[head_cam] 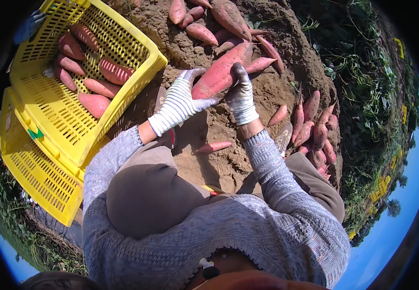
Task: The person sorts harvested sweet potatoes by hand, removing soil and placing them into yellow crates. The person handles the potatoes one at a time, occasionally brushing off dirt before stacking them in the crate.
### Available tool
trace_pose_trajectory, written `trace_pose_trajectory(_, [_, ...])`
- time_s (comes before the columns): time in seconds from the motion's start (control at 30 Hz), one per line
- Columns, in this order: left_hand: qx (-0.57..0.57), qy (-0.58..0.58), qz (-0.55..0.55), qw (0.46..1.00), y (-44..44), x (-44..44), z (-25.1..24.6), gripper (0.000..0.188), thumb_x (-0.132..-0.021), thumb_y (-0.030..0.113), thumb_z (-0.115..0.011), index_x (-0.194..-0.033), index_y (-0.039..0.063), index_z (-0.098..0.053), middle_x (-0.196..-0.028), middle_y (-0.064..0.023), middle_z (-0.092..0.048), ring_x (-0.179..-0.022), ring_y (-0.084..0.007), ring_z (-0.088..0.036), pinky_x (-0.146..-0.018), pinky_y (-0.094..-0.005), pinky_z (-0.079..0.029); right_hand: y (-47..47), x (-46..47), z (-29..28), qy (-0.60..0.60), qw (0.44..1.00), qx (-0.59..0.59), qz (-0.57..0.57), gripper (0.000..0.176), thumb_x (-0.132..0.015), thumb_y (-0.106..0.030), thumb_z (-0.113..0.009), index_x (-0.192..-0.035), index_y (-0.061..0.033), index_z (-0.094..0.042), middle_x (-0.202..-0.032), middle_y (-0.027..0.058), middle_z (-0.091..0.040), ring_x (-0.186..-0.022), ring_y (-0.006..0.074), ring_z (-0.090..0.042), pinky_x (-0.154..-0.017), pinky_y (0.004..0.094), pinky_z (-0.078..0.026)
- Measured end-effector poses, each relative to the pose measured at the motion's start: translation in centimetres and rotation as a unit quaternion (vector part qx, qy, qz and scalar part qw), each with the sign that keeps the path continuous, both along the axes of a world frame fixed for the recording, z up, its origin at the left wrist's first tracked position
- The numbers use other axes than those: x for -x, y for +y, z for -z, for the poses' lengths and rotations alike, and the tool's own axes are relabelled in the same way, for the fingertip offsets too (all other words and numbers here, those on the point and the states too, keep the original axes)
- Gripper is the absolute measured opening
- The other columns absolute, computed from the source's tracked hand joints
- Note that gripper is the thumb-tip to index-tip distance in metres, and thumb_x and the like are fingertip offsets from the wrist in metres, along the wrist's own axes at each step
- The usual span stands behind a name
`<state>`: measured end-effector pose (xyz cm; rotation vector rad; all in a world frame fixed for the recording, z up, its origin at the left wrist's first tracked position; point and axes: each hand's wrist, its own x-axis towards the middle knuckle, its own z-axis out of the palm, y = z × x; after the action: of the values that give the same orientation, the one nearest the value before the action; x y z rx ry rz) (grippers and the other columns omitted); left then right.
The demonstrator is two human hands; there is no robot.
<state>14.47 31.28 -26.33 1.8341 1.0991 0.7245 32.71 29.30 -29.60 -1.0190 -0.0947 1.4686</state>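
A large pink-red sweet potato [221,72] is held between both my gloved hands, above the loose soil. My left hand [182,99], in a white glove with dark stripes, grips its lower left end. My right hand [241,94] holds its right side; the glove's fingertips are dark with dirt. Just beyond lies a heap of sweet potatoes [230,18] on the soil. To the left, a yellow plastic crate [122,29] has several sweet potatoes [94,105] in it.
A second pile of sweet potatoes [320,136] lies on the right. One small sweet potato [213,147] rests on soil between my legs. Another yellow crate [39,174] sits beside the first. Green vines [369,90] border the right. Another person's gloved hand [35,22] is near the crate's upper left.
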Motion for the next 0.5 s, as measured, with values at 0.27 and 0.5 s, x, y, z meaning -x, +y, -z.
trace_pose_trajectory(0.27, [0.447,-0.277,-0.058,0.849,0.3,0.7,-0.4,0.048,-0.101,0.040,-0.048,-0.126,0.000,-0.056,-0.100,-0.0062,-0.065,-0.081,-0.0096,-0.062,-0.072,-0.0219,-0.049,-0.4,-2.0,-1.6,0.276,0.940,-0.156,-0.128,0.074,-0.092,-0.061,-0.049,-0.146,-0.0116,-0.037,-0.124,0.0084,-0.057,-0.104,0.0210,-0.059,-0.091,0.0396,-0.051])
trace_pose_trajectory(0.5, [0.457,-0.281,-0.073,0.841,0.5,0.9,-0.3,0.050,-0.100,0.041,-0.048,-0.128,0.000,-0.055,-0.106,-0.0068,-0.065,-0.085,-0.0115,-0.062,-0.077,-0.0240,-0.050,0.5,-0.6,-3.3,0.240,0.960,-0.101,-0.102,0.048,-0.102,-0.033,-0.047,-0.142,-0.0081,-0.038,-0.110,0.0029,-0.053,-0.091,0.0118,-0.055,-0.079,0.0254,-0.047])
